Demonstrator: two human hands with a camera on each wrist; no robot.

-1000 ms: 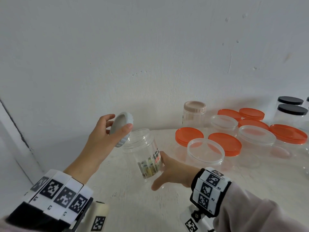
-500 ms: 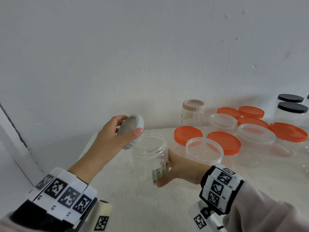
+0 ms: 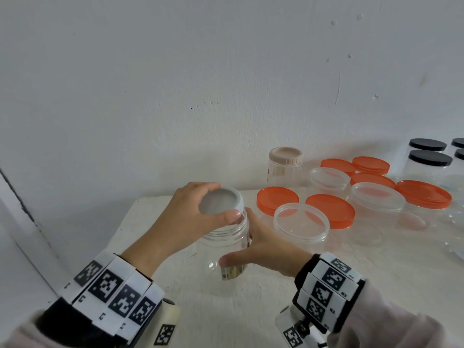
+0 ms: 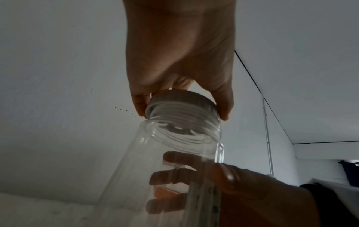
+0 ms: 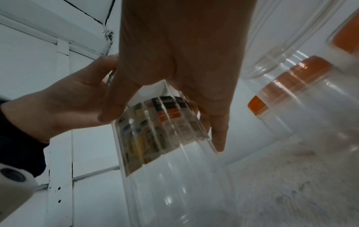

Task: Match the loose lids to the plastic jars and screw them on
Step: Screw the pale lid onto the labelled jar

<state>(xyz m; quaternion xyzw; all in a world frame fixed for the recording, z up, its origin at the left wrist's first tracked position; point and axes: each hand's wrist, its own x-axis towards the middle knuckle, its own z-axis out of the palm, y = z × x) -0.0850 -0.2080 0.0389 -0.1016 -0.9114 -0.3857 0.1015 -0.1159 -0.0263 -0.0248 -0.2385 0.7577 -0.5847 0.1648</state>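
Both hands work on one clear jar [image 3: 227,249] at the lower centre of the head view. Left hand [image 3: 185,222] comes in from the lower left and pinches a pale grey lid [image 3: 221,204] by its rim between thumb and fingers. In the left wrist view the lid [image 4: 182,102] sits tilted on the jar's threaded mouth [image 4: 184,130], touching it; whether it is square on the threads cannot be told. Right hand [image 3: 266,252] comes in from the lower right and grips the jar's body, thumb across the front and fingers curled round the far side. In the right wrist view those fingers [image 5: 217,122] lie against a printed label [image 5: 155,130] on the jar wall. The jar stands on a white table [image 3: 226,310], near its left end and close to a white wall [image 3: 200,84].

To the right of the frame stand more clear jars. One just beside the right hand is open [image 3: 301,222]. Several behind it carry orange lids [image 3: 330,210]. A tall jar with a beige lid [image 3: 285,156] stands at the wall. At the far right edge are jars with black lids [image 3: 430,158]. Each wrist wears a band of black and white square markers [image 3: 329,285].
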